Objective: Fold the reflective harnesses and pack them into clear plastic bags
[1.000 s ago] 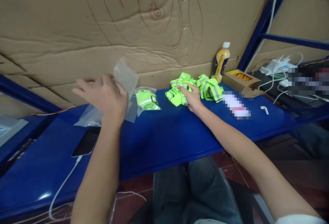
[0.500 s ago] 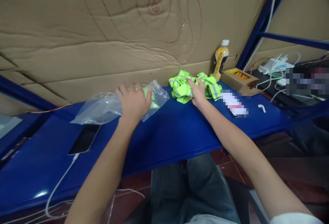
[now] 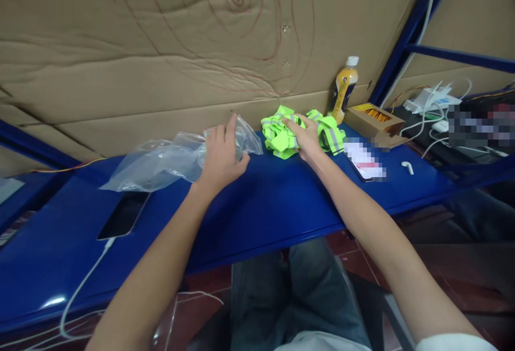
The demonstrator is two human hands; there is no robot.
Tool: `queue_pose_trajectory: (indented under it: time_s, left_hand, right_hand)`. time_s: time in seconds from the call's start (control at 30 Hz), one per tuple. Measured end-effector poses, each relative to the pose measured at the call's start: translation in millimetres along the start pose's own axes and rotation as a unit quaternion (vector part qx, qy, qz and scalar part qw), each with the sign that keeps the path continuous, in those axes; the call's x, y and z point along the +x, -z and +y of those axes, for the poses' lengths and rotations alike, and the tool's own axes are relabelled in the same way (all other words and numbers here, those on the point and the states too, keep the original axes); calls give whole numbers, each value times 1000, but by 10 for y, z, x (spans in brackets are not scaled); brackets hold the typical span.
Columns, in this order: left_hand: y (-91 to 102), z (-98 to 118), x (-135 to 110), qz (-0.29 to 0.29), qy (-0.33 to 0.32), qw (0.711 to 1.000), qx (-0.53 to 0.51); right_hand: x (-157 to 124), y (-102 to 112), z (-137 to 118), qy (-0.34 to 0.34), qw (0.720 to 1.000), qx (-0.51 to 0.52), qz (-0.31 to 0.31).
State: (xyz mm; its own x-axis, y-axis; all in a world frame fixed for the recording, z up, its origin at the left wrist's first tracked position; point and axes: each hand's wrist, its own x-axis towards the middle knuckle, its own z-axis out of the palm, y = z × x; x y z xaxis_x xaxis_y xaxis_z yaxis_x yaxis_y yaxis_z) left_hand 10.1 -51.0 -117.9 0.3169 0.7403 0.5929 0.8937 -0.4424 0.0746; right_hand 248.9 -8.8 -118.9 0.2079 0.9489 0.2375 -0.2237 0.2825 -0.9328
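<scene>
— Where do we have the bags?
— Centre-left of the frame, long axis running left to right; our left hand presses flat on their right end, fingers spread.
— And the straps?
— Just right of centre (neon heap), under our right hand, fingers curled into them.
</scene>
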Motion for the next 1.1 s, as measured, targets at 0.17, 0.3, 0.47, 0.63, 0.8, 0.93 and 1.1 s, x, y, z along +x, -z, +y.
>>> queue_pose_trajectory:
  time_s: [0.17, 0.3, 0.47, 0.63, 0.8, 0.93, 1.1]
  left_hand:
    - [63, 81, -11, 24, -85, 993, -83]
    - [68, 124, -43, 16, -105, 987, -122]
    - [69, 168, -63, 4, -114, 990, -79]
    - [10, 328, -88, 5, -148, 987, -56]
    - [-31, 360, -98, 55, -81, 992, -82]
    - [-71, 312, -103, 43, -26, 995, -85]
    - [-65, 346, -125, 46, -83, 995, -29]
  right_hand:
    - [46, 69, -33, 61, 996, -45, -44]
    - [49, 72, -17, 97, 990, -82, -62]
    - [33, 48, -8, 124, 983, -118, -66]
    - [-126, -86, -32, 199, 968, -146, -38]
    - [-341, -194, -90, 278, 947, -155, -33]
    - [-433, -212, -88, 334, 921, -187, -76]
    - [-484, -241, 45, 378, 887, -243, -104]
